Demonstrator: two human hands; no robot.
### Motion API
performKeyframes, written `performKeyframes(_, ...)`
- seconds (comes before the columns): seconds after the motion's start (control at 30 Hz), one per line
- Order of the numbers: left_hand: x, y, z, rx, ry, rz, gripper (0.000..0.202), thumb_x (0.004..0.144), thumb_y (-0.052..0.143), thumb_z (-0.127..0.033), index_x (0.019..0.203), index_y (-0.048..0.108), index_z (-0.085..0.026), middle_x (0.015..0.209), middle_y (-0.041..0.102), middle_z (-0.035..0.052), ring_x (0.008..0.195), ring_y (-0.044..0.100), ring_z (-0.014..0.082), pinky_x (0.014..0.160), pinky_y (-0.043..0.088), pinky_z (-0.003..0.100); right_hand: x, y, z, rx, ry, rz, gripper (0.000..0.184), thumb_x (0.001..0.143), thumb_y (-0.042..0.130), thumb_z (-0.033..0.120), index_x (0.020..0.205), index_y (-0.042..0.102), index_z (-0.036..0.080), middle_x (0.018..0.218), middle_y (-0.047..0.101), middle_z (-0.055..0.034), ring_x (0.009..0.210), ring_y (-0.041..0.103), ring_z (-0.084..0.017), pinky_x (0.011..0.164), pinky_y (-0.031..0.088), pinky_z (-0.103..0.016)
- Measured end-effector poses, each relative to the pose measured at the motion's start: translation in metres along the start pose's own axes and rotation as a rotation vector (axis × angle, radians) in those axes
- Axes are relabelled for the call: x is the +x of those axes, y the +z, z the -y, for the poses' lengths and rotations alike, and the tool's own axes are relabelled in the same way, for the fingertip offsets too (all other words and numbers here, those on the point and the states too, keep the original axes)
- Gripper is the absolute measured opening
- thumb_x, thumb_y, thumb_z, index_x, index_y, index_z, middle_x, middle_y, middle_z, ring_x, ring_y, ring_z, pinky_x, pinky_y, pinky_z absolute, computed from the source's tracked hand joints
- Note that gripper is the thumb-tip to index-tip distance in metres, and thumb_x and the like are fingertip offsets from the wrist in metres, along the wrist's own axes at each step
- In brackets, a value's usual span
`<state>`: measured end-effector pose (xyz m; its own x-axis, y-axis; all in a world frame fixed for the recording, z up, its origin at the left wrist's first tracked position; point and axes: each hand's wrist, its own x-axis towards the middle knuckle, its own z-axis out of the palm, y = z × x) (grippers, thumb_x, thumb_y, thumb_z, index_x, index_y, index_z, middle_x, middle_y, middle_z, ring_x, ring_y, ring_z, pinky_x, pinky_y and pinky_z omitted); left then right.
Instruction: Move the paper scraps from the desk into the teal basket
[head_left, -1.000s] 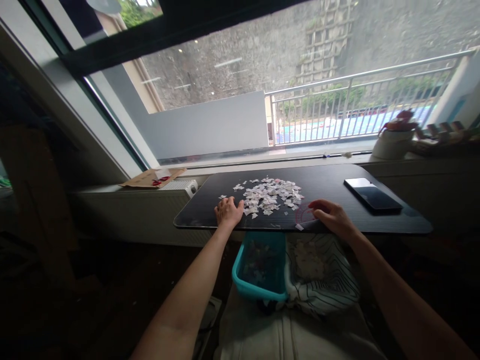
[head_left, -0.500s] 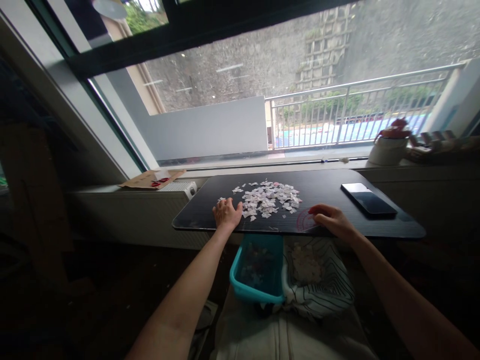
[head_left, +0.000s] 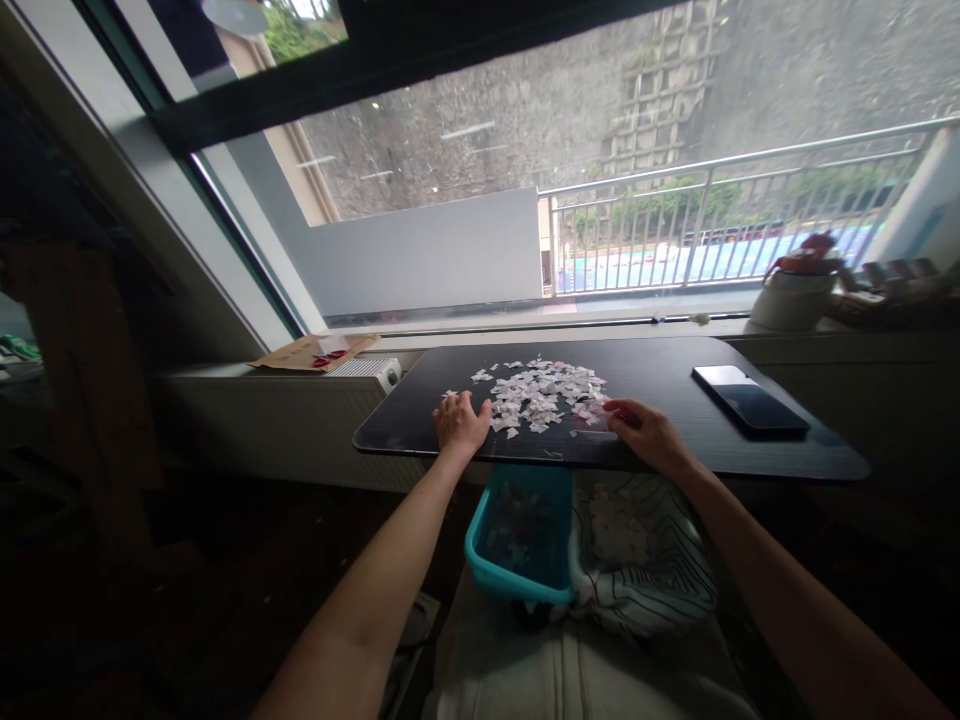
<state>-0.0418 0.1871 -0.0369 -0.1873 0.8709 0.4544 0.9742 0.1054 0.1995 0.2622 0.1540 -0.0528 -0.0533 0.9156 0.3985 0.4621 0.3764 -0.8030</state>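
Observation:
A heap of small white paper scraps (head_left: 536, 392) lies spread on the black tabletop (head_left: 660, 375). My left hand (head_left: 463, 424) rests palm down at the heap's left edge, fingers apart and slightly bent, a small scrap lying just beyond the fingertips. At the heap's right side, my right hand (head_left: 646, 432) pinches a clear sheet with red markings (head_left: 592, 418) between thumb and fingers. That sheet is held low against the tabletop, its left part over the nearest scraps. What exactly the sheet is cannot be made out.
A black phone (head_left: 748, 400) lies at the table's right. Below the front edge, a teal basket (head_left: 517, 585) and a striped cloth bag (head_left: 660, 590) hold more scraps. Red scissors (head_left: 330, 357) lie on brown paper (head_left: 289, 352) at left. A lidded jug (head_left: 796, 290) stands on the sill.
My right hand has moved left with the clear sheet, bringing it from bare tabletop to the heap's edge. My left hand stays beside the scraps. The view has shifted slightly.

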Motion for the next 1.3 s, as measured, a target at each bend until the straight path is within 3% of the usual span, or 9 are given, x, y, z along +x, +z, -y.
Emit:
performKeyframes(0.17,0.0,0.0,0.0,-0.002,-0.002,-0.007,0.038,0.087,0.042,-0.047,0.108,0.057,-0.019,0.11,0.06,0.0118,0.108,0.05,0.0288,0.091,0.036,0.041,-0.01,0.002,0.005,-0.072,-0.01,-0.029,0.034,0.078,0.054,0.038,0.103,0.064,0.018,0.076,0.066,-0.0033,0.068,0.06,-0.017,0.067,0.047,-0.03)
performKeyframes(0.4,-0.002,-0.001,-0.002,0.003,-0.023,-0.003,0.037,0.087,0.044,-0.046,0.109,0.056,-0.019,0.108,0.06,0.0118,0.108,0.049,0.0288,0.091,0.036,0.041,-0.038,0.022,0.023,-0.115,-0.092,-0.038,0.034,0.08,0.052,0.04,0.102,0.065,0.017,0.073,0.066,-0.003,0.064,0.059,-0.016,0.061,0.047,-0.027)
performKeyframes(0.6,-0.002,-0.002,-0.003,-0.011,-0.035,0.016,0.037,0.087,0.045,-0.046,0.109,0.056,-0.019,0.108,0.061,0.0115,0.108,0.049,0.0285,0.091,0.036,0.041,-0.046,0.012,0.028,-0.265,-0.046,-0.195,0.032,0.08,0.052,0.037,0.103,0.065,0.019,0.078,0.068,-0.0047,0.067,0.062,-0.018,0.066,0.048,-0.031)
performKeyframes(0.83,-0.002,-0.001,-0.003,-0.03,-0.037,0.025,0.039,0.088,0.042,-0.047,0.111,0.055,-0.018,0.11,0.059,0.0125,0.109,0.048,0.0289,0.092,0.035,0.041,-0.051,0.021,0.033,-0.175,-0.113,-0.05,0.033,0.081,0.051,0.039,0.103,0.064,0.018,0.08,0.069,-0.0056,0.07,0.064,-0.018,0.067,0.05,-0.03)
performKeyframes(1.1,-0.003,-0.001,-0.003,-0.047,-0.046,0.038,0.041,0.088,0.041,-0.049,0.11,0.054,-0.018,0.11,0.059,0.0122,0.108,0.048,0.0278,0.091,0.035,0.041,-0.052,0.01,0.033,-0.38,-0.064,-0.247,0.033,0.081,0.05,0.037,0.105,0.064,0.018,0.084,0.069,-0.0079,0.071,0.064,-0.02,0.066,0.048,-0.03)
performKeyframes(1.3,-0.004,-0.002,-0.003,-0.065,-0.043,0.044,0.042,0.088,0.04,-0.049,0.11,0.054,-0.017,0.11,0.058,0.0126,0.108,0.047,0.0279,0.09,0.035,0.041,-0.049,0.013,0.031,-0.456,-0.074,-0.139,0.032,0.081,0.05,0.038,0.103,0.065,0.02,0.079,0.069,-0.0044,0.064,0.062,-0.018,0.061,0.046,-0.029)
